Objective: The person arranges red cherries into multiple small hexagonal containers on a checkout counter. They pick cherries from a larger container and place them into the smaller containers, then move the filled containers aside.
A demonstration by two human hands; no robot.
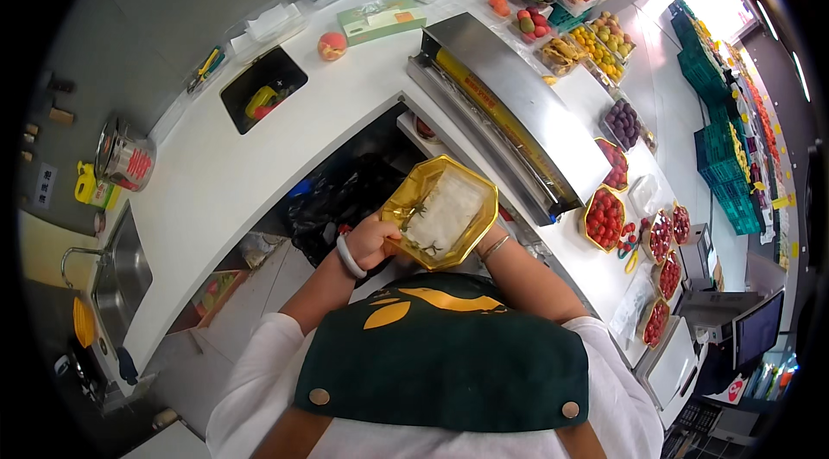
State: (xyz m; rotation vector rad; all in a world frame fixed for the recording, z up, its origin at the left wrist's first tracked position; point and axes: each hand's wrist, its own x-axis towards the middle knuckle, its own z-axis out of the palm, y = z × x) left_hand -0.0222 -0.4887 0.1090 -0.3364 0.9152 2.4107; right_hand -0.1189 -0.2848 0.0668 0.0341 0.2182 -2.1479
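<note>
Both of my hands hold a gold octagonal plastic tray [403, 201] in front of my apron. My left hand [372, 242] grips its left edge, the thumb over the rim. On the right side, my right hand [490, 239] is mostly hidden behind the tray wall. A white absorbent pad [450, 203] lies inside, with a few green stem bits [429, 248] on and beside it. Beyond and below the tray, a black plastic bag [343, 190] lines the space under the counter opening. Something small and red shows near my left wrist.
A film-wrapping machine [518, 116] stands on the white counter [207, 154] to the right. Gold trays of cherry tomatoes [603, 219] and scissors [631, 261] lie beyond it. A peach [332, 46], a tissue box [382, 22] and a dark cut-out bin [262, 90] are ahead; a sink [123, 277] is left.
</note>
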